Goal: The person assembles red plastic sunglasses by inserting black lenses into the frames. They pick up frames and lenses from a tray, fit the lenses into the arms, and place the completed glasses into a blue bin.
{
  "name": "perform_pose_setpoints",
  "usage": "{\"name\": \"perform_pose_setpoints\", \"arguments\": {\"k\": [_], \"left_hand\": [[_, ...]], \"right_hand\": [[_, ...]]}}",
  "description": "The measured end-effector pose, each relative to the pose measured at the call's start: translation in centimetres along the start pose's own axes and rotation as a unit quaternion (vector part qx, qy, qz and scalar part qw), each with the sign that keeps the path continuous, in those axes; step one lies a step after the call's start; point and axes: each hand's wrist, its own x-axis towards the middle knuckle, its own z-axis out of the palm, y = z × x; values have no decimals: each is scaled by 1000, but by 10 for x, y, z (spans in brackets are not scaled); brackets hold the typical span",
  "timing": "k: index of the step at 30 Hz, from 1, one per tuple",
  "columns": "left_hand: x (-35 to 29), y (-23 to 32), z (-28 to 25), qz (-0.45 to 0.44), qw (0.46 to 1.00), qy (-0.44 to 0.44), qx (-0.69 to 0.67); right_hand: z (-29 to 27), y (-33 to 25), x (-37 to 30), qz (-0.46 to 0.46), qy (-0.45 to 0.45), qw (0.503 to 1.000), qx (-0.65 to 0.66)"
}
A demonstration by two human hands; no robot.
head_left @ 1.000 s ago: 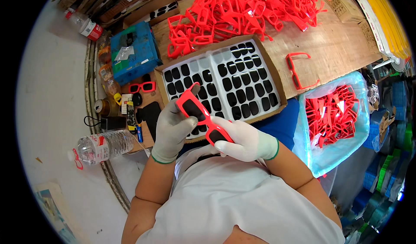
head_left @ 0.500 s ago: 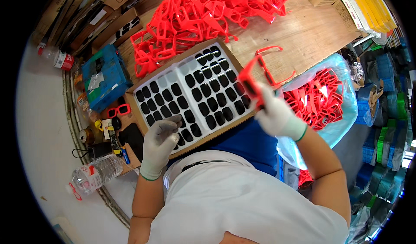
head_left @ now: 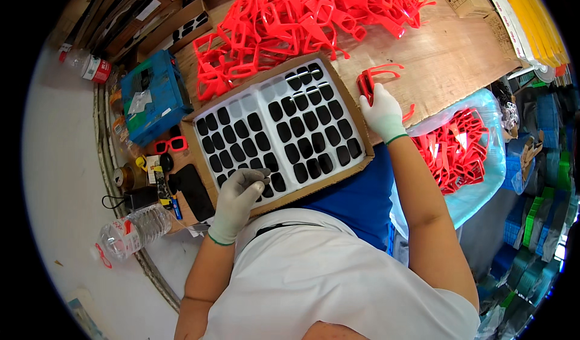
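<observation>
My left hand (head_left: 240, 200), in a white glove with dark grey fingertips, hovers over the near edge of a tray (head_left: 267, 141) in a cardboard box. Its fingers are curled toward the thumb; whatever lies between them is too small to make out. Rows of dark lenses (head_left: 310, 120) fill most of the tray's pockets. To the right of the box, my gloved right hand (head_left: 384, 112) is closed on a pair of red sunglasses (head_left: 366, 85) at the tabletop. Red temples stick out past the fingers, and a red tip shows beside the wrist.
A heap of red glasses frames (head_left: 290, 20) covers the table's far side. At right, a bag-lined bin (head_left: 492, 153) holds more red frames. Left of the box are a blue case (head_left: 151, 98), red sunglasses (head_left: 171, 144), a black phone-like slab (head_left: 192, 192) and a plastic bottle (head_left: 136, 231).
My right hand has carried the red sunglasses from above the box's right edge to the tabletop, where another pair lay. My left hand has barely shifted over the tray.
</observation>
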Motion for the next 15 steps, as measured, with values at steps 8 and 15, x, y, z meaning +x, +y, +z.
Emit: {"name": "perform_pose_setpoints", "arguments": {"k": [8, 15], "left_hand": [[-6, -1, 2, 23, 999, -21, 19], [-59, 85, -28, 427, 892, 125, 78]], "right_hand": [[-72, -12, -45, -154, 202, 959, 128], [-224, -66, -159, -352, 326, 827, 291]]}}
